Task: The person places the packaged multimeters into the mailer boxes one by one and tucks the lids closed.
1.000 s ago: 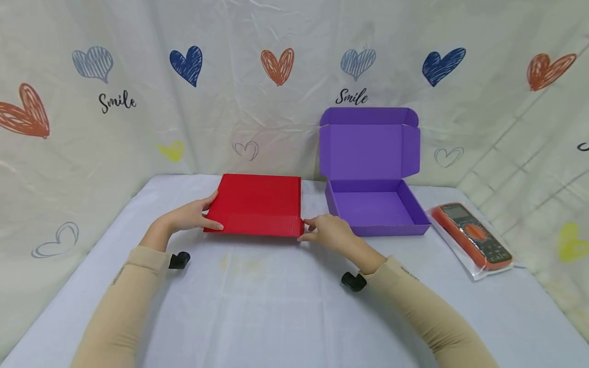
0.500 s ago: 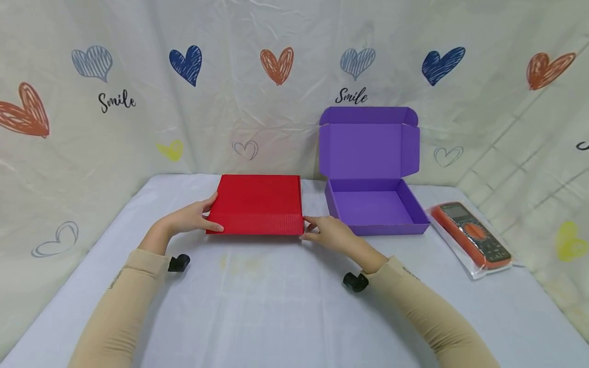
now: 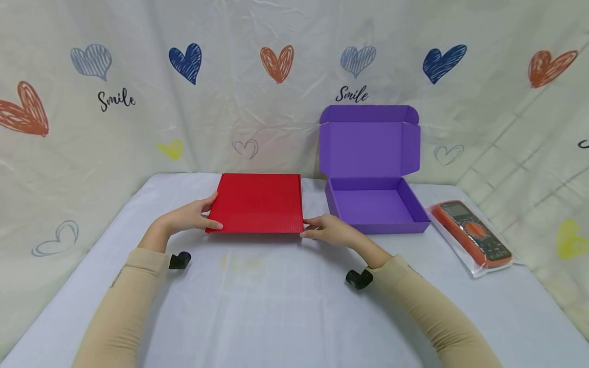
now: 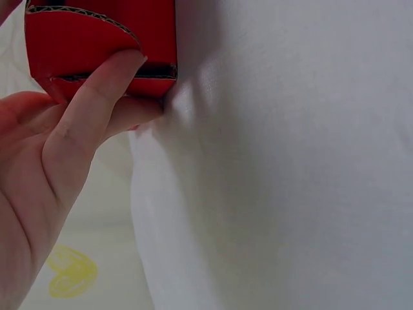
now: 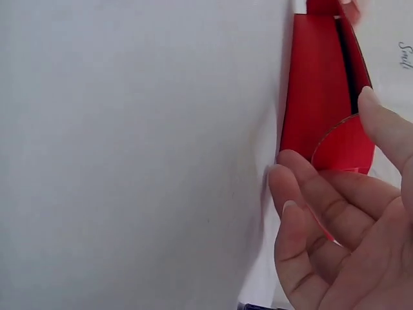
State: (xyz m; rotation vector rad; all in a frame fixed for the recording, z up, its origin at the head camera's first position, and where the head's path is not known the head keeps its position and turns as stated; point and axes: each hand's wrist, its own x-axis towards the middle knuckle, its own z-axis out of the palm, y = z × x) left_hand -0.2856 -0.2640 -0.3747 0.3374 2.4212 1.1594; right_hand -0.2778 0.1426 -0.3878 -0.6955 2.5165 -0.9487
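Note:
A red cardboard box (image 3: 257, 202) lies on the white-covered table, its lid down over it. My left hand (image 3: 186, 217) holds the box's left front corner. Seen from the left wrist, the thumb (image 4: 97, 90) presses a rounded side flap (image 4: 77, 32) while other fingers reach behind the corner. At the opposite front corner, my right hand (image 3: 332, 230) grips the box's right side. The right wrist view has its thumb at the lid's edge and curled fingers by another rounded flap (image 5: 348, 145). A dark gap shows between lid and front wall there.
A purple cardboard box (image 3: 377, 204) stands to the right with its lid raised and nothing inside. Further right lies an orange and black multimeter (image 3: 476, 232) in a clear plastic bag. A white sheet with printed hearts (image 3: 276, 64) hangs behind the table.
The front strip of the red lid, earlier a distinct ribbed band, now lies flatter with the top. My right wrist has shifted slightly; the left hand stays nearly in place.

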